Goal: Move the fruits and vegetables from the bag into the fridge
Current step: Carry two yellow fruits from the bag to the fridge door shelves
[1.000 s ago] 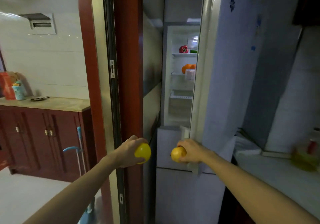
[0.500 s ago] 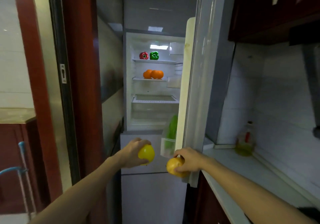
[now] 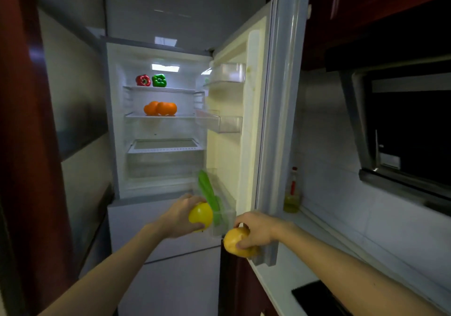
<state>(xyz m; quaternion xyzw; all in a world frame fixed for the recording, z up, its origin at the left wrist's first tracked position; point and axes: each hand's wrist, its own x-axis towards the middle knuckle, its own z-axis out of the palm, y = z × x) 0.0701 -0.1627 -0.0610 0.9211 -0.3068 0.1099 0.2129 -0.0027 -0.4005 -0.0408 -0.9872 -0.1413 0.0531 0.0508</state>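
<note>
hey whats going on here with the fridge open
A person stands at the open fridge with one piece of produce in each hand. The left hand grips a bright yellow fruit and the right hand grips a duller yellow fruit, both low by the door's bottom bin, which holds a long green vegetable. Inside, a red pepper and a green pepper sit on the top shelf and oranges on the one below. Neither yellow piece is in yet.
</note>
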